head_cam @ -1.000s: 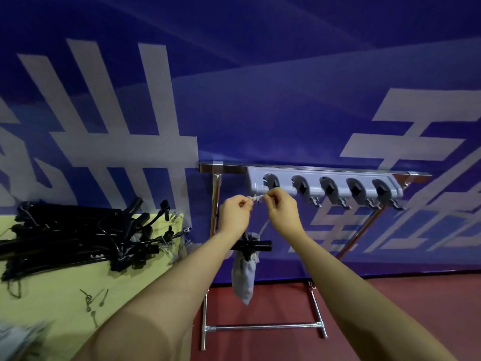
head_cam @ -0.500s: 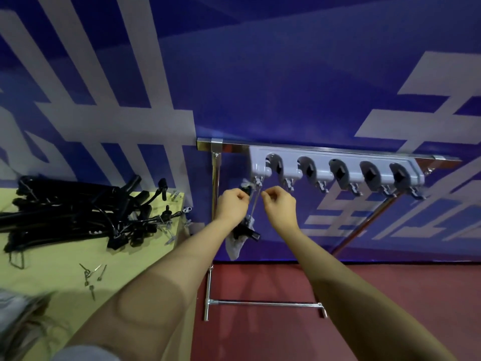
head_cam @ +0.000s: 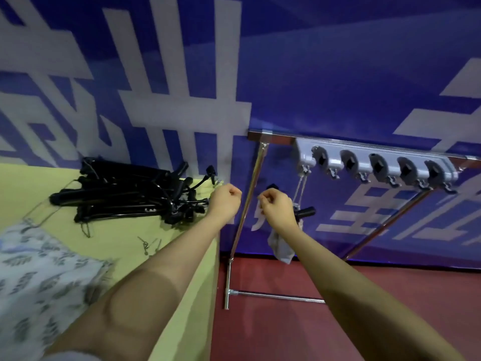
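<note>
A grey holder strip with several black clamps and small hooks is fixed under a metal rail. From its leftmost hook a pale cord runs down to a grey pouch with a black handle sticking out. My right hand hovers in front of the pouch, fingers curled, with nothing visible in its grip. My left hand is a closed fist left of the stand's pole, holding nothing.
A pile of black hangers lies on the yellow-green table, with small metal hooks and a patterned cloth nearer me. The chrome stand's pole and base bar rise from the red floor before a blue banner wall.
Both hands let go of the cord at the leftmost hook and dropped down and left. The pouch now hangs from that hook by itself.
</note>
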`<state>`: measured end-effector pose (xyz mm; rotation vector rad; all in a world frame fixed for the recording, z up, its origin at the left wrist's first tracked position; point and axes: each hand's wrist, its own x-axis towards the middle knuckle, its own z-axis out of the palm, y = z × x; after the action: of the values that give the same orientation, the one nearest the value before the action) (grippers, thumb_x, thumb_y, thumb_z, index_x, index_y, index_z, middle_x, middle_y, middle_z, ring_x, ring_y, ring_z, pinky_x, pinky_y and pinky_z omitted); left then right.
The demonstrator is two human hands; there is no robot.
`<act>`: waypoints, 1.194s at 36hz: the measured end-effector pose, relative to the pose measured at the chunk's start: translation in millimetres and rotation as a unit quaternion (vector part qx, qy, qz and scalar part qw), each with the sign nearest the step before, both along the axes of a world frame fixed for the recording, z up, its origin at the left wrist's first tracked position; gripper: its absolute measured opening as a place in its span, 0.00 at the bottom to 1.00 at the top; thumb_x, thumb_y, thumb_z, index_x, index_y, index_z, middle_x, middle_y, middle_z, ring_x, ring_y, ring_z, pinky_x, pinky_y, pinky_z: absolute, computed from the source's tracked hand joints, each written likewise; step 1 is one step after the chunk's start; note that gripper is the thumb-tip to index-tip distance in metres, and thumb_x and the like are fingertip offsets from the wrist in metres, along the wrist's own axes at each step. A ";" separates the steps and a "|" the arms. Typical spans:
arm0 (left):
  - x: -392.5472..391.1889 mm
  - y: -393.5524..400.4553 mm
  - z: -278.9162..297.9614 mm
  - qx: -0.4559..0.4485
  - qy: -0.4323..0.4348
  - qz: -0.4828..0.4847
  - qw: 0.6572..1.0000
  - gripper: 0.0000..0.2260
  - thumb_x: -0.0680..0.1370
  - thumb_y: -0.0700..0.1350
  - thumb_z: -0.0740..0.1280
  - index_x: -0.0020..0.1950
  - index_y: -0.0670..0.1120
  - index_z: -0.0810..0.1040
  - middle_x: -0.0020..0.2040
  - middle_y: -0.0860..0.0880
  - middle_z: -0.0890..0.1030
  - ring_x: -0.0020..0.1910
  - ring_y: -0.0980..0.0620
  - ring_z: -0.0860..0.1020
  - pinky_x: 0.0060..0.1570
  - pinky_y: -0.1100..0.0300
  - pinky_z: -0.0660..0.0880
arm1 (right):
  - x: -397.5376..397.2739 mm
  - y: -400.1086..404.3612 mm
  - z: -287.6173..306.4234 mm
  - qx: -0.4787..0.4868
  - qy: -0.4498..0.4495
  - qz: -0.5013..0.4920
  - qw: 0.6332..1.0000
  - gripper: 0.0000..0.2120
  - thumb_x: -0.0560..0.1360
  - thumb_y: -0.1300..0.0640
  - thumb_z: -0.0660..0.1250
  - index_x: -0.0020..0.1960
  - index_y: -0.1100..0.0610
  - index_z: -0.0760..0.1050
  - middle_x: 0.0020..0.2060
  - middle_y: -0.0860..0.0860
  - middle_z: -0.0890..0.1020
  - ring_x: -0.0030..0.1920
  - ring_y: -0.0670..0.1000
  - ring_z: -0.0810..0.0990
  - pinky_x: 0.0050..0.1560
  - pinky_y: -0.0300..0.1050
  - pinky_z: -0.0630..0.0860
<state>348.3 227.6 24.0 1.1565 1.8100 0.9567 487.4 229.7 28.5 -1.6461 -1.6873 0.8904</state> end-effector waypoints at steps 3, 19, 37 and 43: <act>-39.8 -23.7 -2.8 -0.007 -0.004 0.006 1.000 0.09 0.74 0.38 0.61 0.39 0.41 0.79 0.48 0.34 0.82 0.49 0.36 0.80 0.52 0.45 0.78 | -35.3 -16.8 -3.0 -0.003 -0.007 0.019 1.000 0.07 0.76 0.59 0.62 0.44 0.59 0.78 0.35 0.56 0.81 0.41 0.58 0.81 0.45 0.56 0.78; -238.6 -168.5 -26.9 -0.060 0.103 0.059 0.991 0.10 0.80 0.39 0.57 0.53 0.44 0.77 0.54 0.46 0.79 0.45 0.51 0.74 0.45 0.60 0.72 | -230.0 -117.3 -49.6 -0.031 0.001 0.138 0.990 0.06 0.75 0.63 0.63 0.44 0.58 0.79 0.39 0.51 0.80 0.43 0.53 0.79 0.46 0.49 0.75; -282.5 -223.9 -64.1 -0.204 0.270 -0.008 0.941 0.15 0.77 0.45 0.62 0.64 0.44 0.72 0.63 0.44 0.72 0.64 0.44 0.66 0.65 0.51 0.64 | -303.7 -143.3 -88.0 -0.012 -0.219 0.385 0.896 0.16 0.76 0.58 0.62 0.61 0.47 0.78 0.62 0.50 0.73 0.62 0.55 0.66 0.61 0.49 0.61; -281.5 -222.1 -50.7 -0.199 0.267 -0.035 0.942 0.22 0.77 0.56 0.58 0.67 0.46 0.70 0.65 0.44 0.70 0.66 0.44 0.64 0.64 0.50 0.62 | -315.0 -134.0 -78.8 -0.011 -0.151 0.360 0.921 0.09 0.76 0.57 0.63 0.47 0.55 0.82 0.52 0.49 0.81 0.56 0.54 0.75 0.55 0.45 0.59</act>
<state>66.8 5.4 -26.8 1.2794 2.2312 0.2088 172.4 95.8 -50.3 -1.2055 -2.5864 1.0092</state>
